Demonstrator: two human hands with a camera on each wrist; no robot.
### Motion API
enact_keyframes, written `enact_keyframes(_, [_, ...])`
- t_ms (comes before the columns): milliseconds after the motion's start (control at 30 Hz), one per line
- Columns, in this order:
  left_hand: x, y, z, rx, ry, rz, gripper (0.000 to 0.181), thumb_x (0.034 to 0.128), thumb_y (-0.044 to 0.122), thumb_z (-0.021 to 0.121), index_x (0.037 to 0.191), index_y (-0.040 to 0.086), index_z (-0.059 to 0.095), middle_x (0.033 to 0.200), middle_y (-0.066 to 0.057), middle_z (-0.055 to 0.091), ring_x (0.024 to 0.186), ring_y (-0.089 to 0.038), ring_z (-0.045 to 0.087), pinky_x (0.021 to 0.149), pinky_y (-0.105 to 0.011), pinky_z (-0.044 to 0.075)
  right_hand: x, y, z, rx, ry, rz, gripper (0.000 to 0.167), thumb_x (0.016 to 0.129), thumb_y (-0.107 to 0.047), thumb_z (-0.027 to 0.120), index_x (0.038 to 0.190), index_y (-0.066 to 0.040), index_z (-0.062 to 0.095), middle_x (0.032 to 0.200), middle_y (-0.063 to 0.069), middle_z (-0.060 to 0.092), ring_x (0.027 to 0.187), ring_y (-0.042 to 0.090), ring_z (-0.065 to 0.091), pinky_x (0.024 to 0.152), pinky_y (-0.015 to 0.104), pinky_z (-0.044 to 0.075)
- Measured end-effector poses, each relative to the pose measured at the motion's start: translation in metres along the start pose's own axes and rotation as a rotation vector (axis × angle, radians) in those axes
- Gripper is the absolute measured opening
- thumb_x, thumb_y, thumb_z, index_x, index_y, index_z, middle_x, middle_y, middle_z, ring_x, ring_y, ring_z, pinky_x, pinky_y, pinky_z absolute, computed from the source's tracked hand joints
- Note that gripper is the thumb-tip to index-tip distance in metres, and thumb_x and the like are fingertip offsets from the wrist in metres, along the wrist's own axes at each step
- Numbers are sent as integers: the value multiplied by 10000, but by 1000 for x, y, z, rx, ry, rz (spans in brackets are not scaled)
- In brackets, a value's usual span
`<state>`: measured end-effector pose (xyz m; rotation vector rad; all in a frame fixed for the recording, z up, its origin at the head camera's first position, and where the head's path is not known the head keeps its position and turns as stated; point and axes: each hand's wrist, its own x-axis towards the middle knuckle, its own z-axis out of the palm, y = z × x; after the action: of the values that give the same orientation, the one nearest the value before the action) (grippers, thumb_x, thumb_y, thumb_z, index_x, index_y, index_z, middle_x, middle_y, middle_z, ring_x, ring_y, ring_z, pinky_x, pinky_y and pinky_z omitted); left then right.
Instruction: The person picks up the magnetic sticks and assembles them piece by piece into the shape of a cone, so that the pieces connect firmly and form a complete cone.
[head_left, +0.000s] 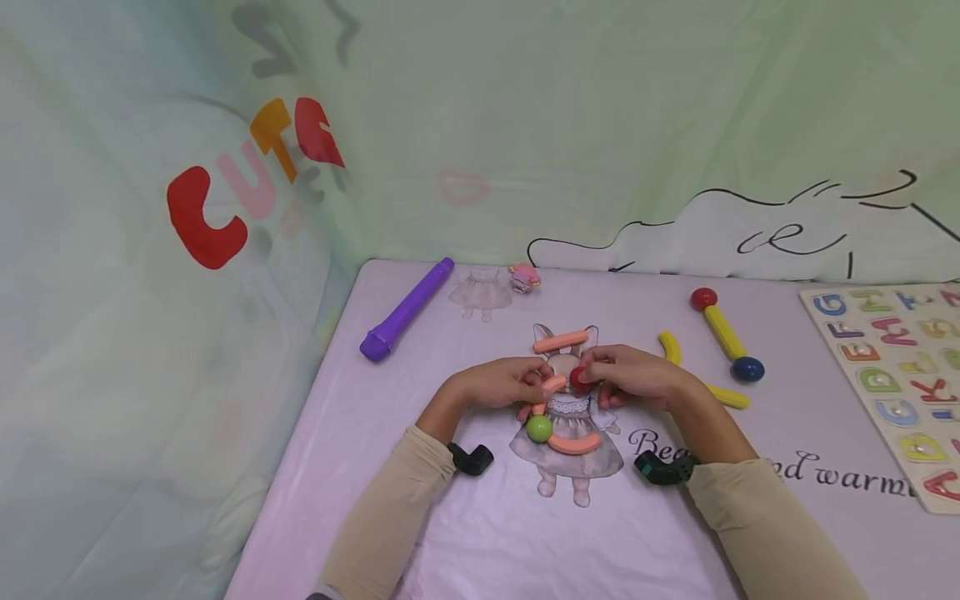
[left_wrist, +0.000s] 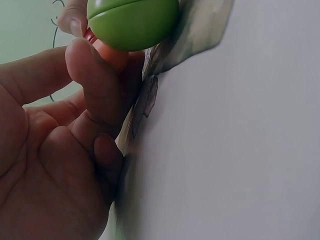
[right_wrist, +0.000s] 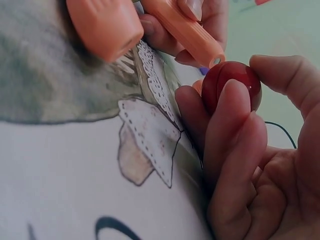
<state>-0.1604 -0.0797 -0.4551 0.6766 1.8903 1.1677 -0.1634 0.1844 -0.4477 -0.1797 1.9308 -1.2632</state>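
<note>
My left hand (head_left: 502, 383) grips a curved orange rod (head_left: 553, 385) low over the rabbit drawing on the cloth. A green ball (head_left: 539, 428) joins this rod's lower end to a second curved orange rod (head_left: 575, 444). Between thumb and fingers my right hand (head_left: 637, 375) pinches a red ball (right_wrist: 252, 82). In the right wrist view the ball meets the held rod's round end; whether they are joined I cannot tell. The green ball (left_wrist: 135, 25) partly hides the left fingertips in the left wrist view. Another orange rod (head_left: 560, 341) lies just beyond the hands.
Right of the hands lie a curved yellow rod (head_left: 670, 347), another yellow rod (head_left: 729, 397) and a yellow bar (head_left: 724, 333) with red and blue balls. A letter board (head_left: 855, 367) is at far right. Behind are a purple microphone-shaped toy (head_left: 408, 308) and a small pink object (head_left: 523, 277).
</note>
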Motion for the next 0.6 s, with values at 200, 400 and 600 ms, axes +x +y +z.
enact_keyframes(200, [1, 0, 0, 33, 14, -8, 221, 1042, 168, 553, 1246, 85, 532, 836, -11, 688, 700, -144, 617, 736, -234, 462, 0, 0, 1, -3, -5, 3, 377, 984, -313, 614, 1236, -42, 542, 1039, 87, 621, 680, 130, 560, 627, 217, 459])
enact_keyframes(400, [1, 0, 1, 40, 17, -10, 199, 1041, 174, 554, 1222, 95, 535, 828, 2, 668, 691, -121, 601, 726, -236, 458, -1, 0, 1, 10, -16, -10, 347, 987, -309, 617, 1205, -46, 556, 1007, 80, 634, 666, 125, 547, 615, 213, 450])
enact_keyframes(600, [1, 0, 1, 6, 3, -2, 155, 1043, 153, 545, 1184, 88, 529, 822, -5, 650, 684, -144, 600, 708, -242, 457, 1, 1, 2, 7, -19, -14, 345, 993, -321, 617, 1206, -56, 558, 987, 69, 621, 668, 129, 546, 619, 219, 456])
